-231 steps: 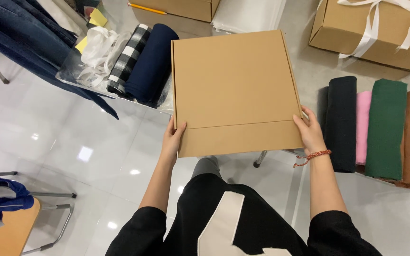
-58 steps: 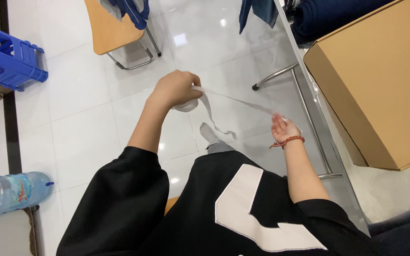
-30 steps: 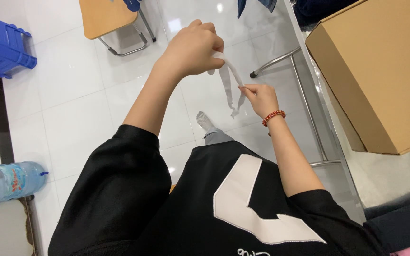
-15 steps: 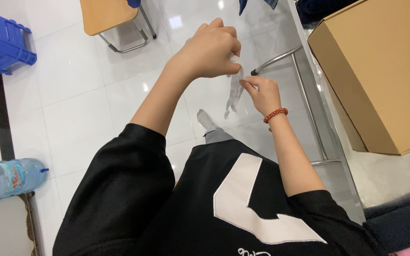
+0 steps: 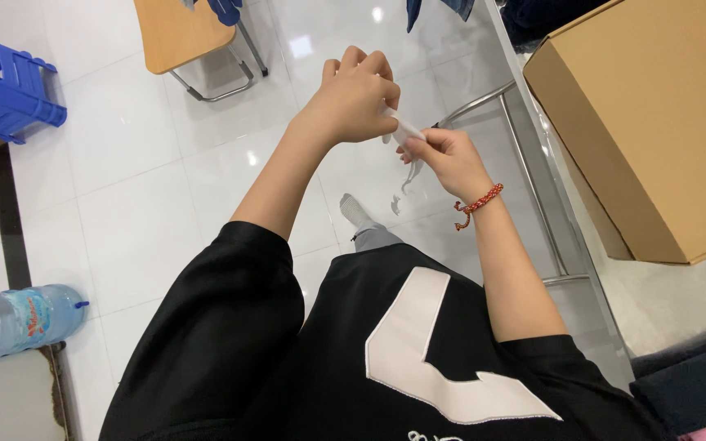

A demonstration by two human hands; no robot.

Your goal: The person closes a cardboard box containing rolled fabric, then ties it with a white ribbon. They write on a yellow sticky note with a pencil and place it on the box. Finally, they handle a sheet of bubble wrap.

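White ribbon [image 5: 406,131] pinched between both hands, left hand [image 5: 353,98], right hand [image 5: 447,155], tail seemingly dangling below.

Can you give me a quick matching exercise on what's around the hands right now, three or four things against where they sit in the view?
Things:
1. white ribbon
2. cardboard box
3. blue plastic stool
4. water jug

Places:
A. lying on its side at the lower left edge
B. pinched between the left hand and the right hand
C. upper left corner, on the white floor
D. on the table at the upper right

Pairs: 1-B, 2-D, 3-C, 4-A
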